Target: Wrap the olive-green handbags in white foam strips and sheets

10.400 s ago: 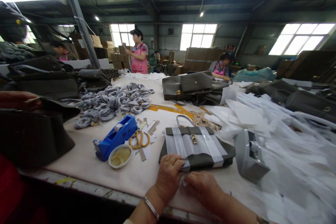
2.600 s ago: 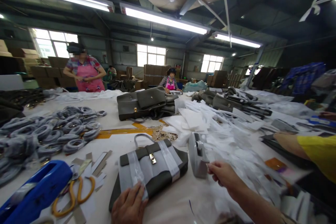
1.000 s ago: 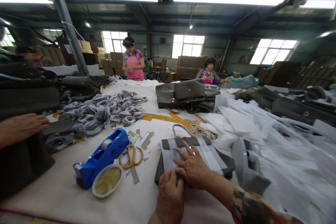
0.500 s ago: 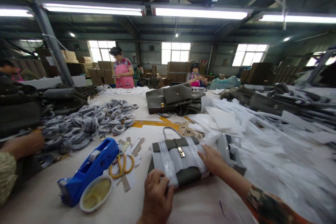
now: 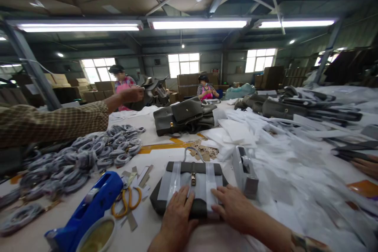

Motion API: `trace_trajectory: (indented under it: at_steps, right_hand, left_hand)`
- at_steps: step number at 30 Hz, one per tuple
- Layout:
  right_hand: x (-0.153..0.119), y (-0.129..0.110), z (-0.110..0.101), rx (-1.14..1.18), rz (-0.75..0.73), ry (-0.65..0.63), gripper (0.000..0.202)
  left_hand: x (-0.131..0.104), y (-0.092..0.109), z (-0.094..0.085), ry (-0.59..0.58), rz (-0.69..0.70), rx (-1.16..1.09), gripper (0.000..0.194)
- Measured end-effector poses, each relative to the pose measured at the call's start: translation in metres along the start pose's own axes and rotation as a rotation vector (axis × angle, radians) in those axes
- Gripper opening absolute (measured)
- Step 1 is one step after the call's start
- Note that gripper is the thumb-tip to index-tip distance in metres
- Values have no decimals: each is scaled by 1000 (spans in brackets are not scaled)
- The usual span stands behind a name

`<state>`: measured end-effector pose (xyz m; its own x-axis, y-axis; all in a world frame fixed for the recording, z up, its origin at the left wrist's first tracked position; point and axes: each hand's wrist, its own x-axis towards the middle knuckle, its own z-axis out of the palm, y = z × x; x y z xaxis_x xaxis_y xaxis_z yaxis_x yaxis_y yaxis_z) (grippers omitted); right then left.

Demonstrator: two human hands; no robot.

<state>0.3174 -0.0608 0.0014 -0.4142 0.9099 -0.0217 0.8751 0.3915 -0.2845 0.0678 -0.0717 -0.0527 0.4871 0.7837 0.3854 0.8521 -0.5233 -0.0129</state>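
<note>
A dark grey-green handbag [image 5: 197, 206] lies on the table in front of me, its handle pointing away. White sheeting covers part of its front, two strips of clear tape run down over it, and a gold clasp [image 5: 193, 179] shows in the middle. My left hand [image 5: 178, 214] rests on the lower front of the bag with fingers stretched out. On the right side, my right hand [image 5: 233, 206] lies with spread fingers over the tape strip and the bag's edge. Neither hand grips anything.
Left stand a blue tape dispenser [image 5: 88, 206], yellow-handled scissors [image 5: 126, 202], a bowl [image 5: 99, 236] and coiled straps [image 5: 79, 161]. A grey tape dispenser [image 5: 245, 171] is at right, beside white wrapping sheets [image 5: 283, 173]. More bags [image 5: 184, 114] lie behind. A co-worker's arm [image 5: 59, 120] reaches in from the left.
The bag has been turned squarer to me, and both hands now lie flatter on its front. The co-worker's arm at left has risen and stretched out over the straps. My view has shifted right.
</note>
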Motion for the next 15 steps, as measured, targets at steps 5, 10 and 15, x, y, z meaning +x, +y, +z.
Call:
trace_trajectory:
  at_steps: [5, 10, 15]
  right_hand:
    - [4, -3, -13, 32, 16, 148, 42]
    - [31, -11, 8, 113, -223, 106, 62]
    - [42, 7, 57, 108, -337, -33, 86]
  left_hand:
    - [13, -7, -26, -78, -28, -30, 67]
    - [31, -11, -22, 29, 188, 151, 78]
    - [24, -39, 31, 238, 435, 421, 64]
